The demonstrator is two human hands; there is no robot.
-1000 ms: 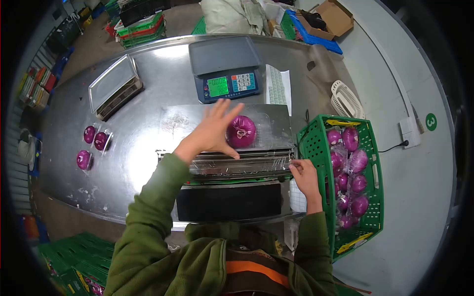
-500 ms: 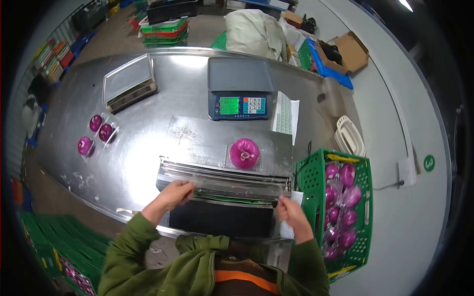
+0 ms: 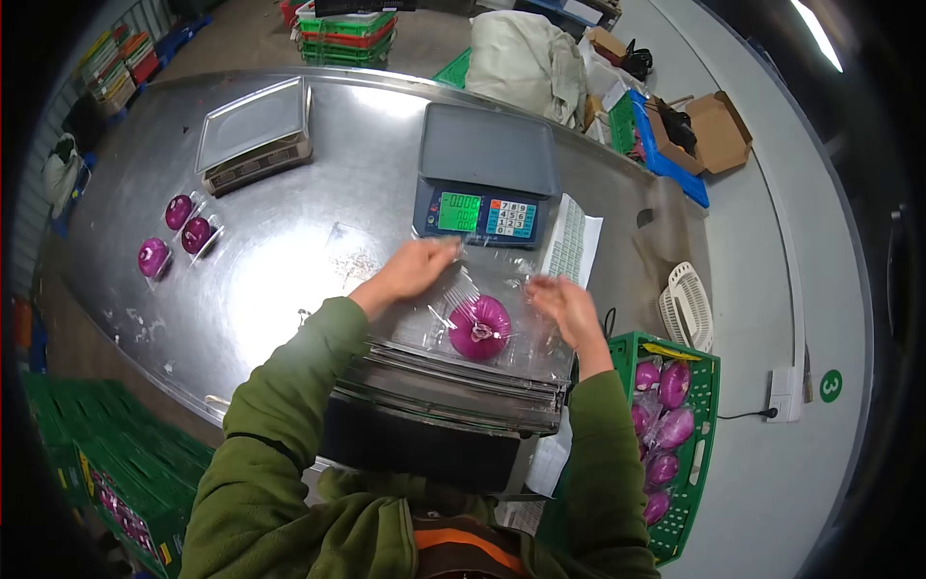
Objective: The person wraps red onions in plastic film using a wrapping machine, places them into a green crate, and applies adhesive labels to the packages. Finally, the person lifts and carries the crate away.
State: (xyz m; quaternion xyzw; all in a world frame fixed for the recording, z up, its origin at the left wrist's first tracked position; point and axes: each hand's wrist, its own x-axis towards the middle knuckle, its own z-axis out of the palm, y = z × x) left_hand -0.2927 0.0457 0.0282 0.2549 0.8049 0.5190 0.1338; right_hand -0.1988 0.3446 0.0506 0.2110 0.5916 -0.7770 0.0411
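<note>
A red onion (image 3: 482, 333) rests in a clear plastic tray on the flat metal plate of a film wrapping machine (image 3: 444, 381). Clear plastic film (image 3: 497, 262) stretches above and across the onion, with shiny creases. My left hand (image 3: 417, 268) is closed on the film's far left corner, just below the scale. On the right side, my right hand (image 3: 567, 307) pinches the film's other edge beside the onion. A digital scale (image 3: 487, 159) with a lit green display stands just beyond both hands.
At the left are onions (image 3: 196, 234) in clear trays and a second scale (image 3: 254, 125). A green crate (image 3: 709, 434) of wrapped onions stands at the right, near a white basket (image 3: 687, 307). A printed sheet (image 3: 576, 241) lies beside the lit scale.
Both hands have moved forward from the machine's front, drawing the film over the onion toward the scale. The view has shifted slightly.
</note>
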